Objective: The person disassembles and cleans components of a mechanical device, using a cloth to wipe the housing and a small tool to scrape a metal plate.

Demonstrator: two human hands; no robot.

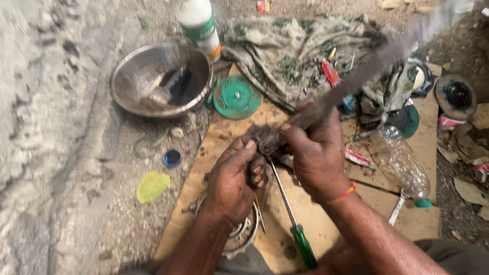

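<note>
1. Both hands meet over the middle of the cardboard sheet (305,214), and between them sits a small dark, greasy part (266,142), too grimy to name more closely.
2. The left hand (235,179) is curled shut around that part, thumb pressing on top, fingers tucked under.
3. The right hand (317,155) is clenched on the lower end of a long grey metal bar (367,69); the bar runs up and away toward the far right corner of the cardboard, its upper stretch blurred.
4. The bar's low end touches the dark part right at the left thumb.
5. Just beneath the hands, a screwdriver with a green handle (303,245) lies on the cardboard, shaft pointing up toward the part.
6. Under the left wrist, at the near edge, there's a round metal assembly (243,235), half hidden.
7. Right of the hands, a clear plastic bottle (402,163) lies on its side on the cardboard.
8. At the far edge, a green round cover (237,97) sits beside a crumpled patterned cloth (295,56).
9. Off the cardboard, on the dirt ground to the far left: a steel bowl (130,76) holding dark liquid, and a white bottle (199,25) touching its rim.
</note>
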